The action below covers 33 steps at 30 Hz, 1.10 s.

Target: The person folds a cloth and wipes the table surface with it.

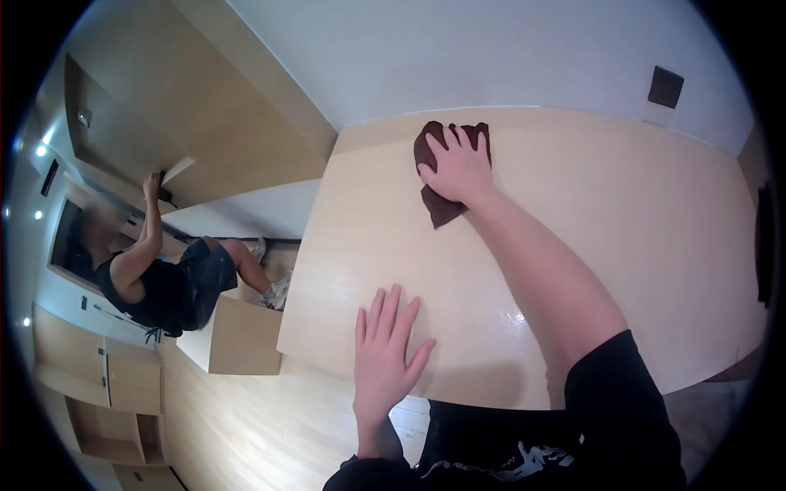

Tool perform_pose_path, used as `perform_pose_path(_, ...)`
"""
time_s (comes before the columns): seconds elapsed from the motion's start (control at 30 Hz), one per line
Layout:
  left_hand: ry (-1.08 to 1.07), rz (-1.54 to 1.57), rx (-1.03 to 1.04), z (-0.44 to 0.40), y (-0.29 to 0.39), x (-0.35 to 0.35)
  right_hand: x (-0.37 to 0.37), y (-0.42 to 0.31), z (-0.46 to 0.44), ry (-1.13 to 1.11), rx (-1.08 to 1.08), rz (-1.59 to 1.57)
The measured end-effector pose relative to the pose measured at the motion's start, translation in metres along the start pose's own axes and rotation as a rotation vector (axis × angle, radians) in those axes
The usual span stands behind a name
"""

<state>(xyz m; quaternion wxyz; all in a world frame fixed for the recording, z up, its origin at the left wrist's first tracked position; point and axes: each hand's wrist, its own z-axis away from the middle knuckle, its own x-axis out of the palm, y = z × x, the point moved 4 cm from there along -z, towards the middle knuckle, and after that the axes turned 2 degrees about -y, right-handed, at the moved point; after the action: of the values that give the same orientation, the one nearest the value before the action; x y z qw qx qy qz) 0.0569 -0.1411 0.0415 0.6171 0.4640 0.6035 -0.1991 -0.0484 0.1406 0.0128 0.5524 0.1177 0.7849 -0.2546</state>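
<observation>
A dark brown cloth point(442, 209) lies bunched on the pale wooden tabletop point(606, 213), near its far edge. Over it, my right hand point(460, 170) holds the cloth against the surface, fingers spread across its folds and the thumb to the left. The palm hides part of the cloth. Closer to me, my left hand point(386, 356) is open above or on the near left part of the tabletop, with nothing in it. Its fingers point away from me; whether the palm touches the wood I cannot tell.
Beyond the tabletop rises a white wall with a dark socket plate point(666, 87). At left, a person point(155, 278) sits on a wooden box point(246, 337), one hand raised to a large wooden panel point(221, 114). Wooden cabinets point(135, 380) stand lower left.
</observation>
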Motion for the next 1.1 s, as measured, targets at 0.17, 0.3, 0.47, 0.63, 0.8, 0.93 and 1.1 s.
perform_pose_path(0.17, -0.019, 0.007, -0.003, 0.008, -0.003, 0.002, 0.001, 0.000, -0.003, -0.031, -0.005, -0.005)
perform_pose_path(0.3, -0.018, 0.016, 0.000, 0.012, -0.003, 0.007, 0.005, 0.003, -0.006, -0.078, 0.016, -0.021)
perform_pose_path(0.47, -0.028, 0.010, -0.002, 0.021, -0.001, 0.010, 0.002, 0.001, -0.007, -0.124, 0.013, 0.000)
perform_pose_path(0.63, -0.065, -0.008, 0.000, 0.030, 0.000, 0.016, 0.008, 0.006, -0.011, -0.085, -0.045, -0.024)
perform_pose_path(0.8, -0.049, -0.020, -0.006, 0.038, 0.003, 0.018, 0.011, 0.008, -0.015, -0.089, -0.062, -0.028)
perform_pose_path(0.93, -0.036, -0.009, -0.014, 0.039, 0.005, 0.018, 0.011, 0.007, -0.015, -0.102, -0.036, -0.026)
perform_pose_path(1.1, -0.007, 0.017, -0.007, 0.040, 0.004, 0.019, 0.009, 0.006, -0.014, -0.089, -0.049, -0.020)
